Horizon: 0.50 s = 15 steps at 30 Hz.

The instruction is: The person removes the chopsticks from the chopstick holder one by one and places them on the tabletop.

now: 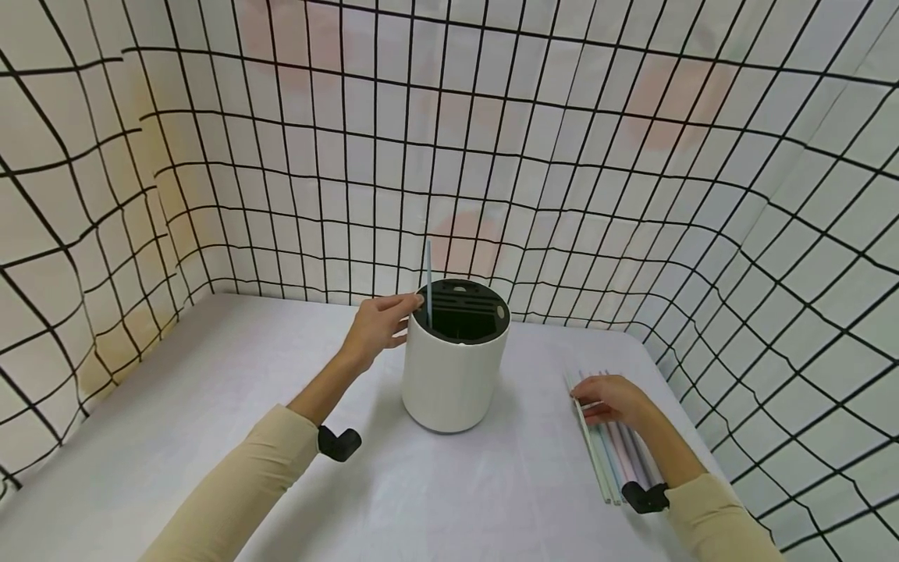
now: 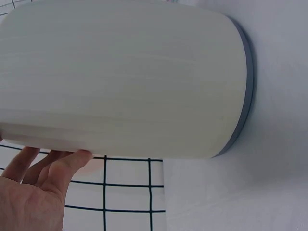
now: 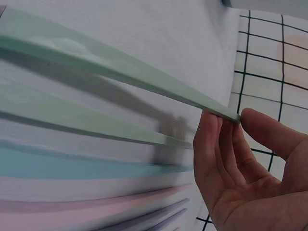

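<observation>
A white cylindrical utensil holder (image 1: 453, 382) with a black slotted top stands upright on the table. One pale blue chopstick (image 1: 429, 273) rises from its left opening. My left hand (image 1: 382, 324) holds the holder at its left rim, with fingertips (image 2: 82, 156) against the outer wall. To the right, my right hand (image 1: 611, 396) pinches the end of a light green chopstick (image 3: 125, 67) between thumb and fingers. That chopstick is raised, its shadow falling below it. Under the right hand lie several more chopsticks: another green one (image 3: 86, 120), a blue one (image 3: 82, 163), and pink and purple ones.
A white cloth covers the table (image 1: 492, 499). Black wire grid panels (image 1: 393, 179) surround it at the back and both sides, with pale sheeting behind them. A black wrist mount (image 1: 339, 443) sits on the left forearm, another (image 1: 644, 497) on the right.
</observation>
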Available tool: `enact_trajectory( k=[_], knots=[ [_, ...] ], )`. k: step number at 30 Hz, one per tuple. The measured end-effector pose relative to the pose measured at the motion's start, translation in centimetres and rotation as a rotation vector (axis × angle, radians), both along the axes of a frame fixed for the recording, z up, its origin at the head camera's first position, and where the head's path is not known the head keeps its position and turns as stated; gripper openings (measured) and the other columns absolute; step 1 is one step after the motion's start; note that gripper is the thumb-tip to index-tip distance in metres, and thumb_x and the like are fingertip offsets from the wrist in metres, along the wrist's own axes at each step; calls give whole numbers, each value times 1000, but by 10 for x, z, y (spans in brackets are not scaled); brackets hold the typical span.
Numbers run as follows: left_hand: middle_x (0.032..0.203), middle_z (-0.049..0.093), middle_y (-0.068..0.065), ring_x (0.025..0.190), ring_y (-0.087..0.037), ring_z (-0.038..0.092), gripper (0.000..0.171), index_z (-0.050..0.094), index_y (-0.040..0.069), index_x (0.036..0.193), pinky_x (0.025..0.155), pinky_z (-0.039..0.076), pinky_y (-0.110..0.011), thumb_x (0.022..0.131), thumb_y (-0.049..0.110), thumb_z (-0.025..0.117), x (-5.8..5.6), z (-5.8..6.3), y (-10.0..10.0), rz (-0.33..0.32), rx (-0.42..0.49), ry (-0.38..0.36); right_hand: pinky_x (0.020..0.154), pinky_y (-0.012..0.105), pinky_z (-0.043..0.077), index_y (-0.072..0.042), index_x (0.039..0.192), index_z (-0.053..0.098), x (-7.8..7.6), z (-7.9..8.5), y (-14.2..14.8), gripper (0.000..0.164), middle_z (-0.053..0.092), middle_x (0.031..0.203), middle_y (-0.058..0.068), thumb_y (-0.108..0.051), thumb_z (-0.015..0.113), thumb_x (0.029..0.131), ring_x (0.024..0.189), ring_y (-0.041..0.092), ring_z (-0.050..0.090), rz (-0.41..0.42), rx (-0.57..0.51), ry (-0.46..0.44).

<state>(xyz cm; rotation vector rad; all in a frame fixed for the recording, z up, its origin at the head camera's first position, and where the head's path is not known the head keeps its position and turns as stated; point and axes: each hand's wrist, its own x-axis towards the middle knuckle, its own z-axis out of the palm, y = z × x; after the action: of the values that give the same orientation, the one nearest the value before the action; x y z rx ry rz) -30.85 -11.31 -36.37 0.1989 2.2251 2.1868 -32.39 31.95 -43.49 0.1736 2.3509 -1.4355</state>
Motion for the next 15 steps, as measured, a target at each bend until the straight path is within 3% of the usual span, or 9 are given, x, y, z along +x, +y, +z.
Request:
enact_trajectory(
  k=[6,15],
  knots=[
    [143,61,-10,132,-35,57,54,64,8,138,101,53,-50,98,44,66,-1,-2,1,-2,-2,4,65,28,60,7,111,65,1,-9,-2,26,67,94,9,-16,66,98,72,16,66,4,66,-2],
    [143,61,-10,133,-35,57,54,63,9,138,100,53,-49,98,46,66,0,-2,0,5,-15,7,61,26,60,11,117,59,4,-13,-1,30,68,87,8,-11,66,97,66,13,65,-28,65,38]
  ],
)
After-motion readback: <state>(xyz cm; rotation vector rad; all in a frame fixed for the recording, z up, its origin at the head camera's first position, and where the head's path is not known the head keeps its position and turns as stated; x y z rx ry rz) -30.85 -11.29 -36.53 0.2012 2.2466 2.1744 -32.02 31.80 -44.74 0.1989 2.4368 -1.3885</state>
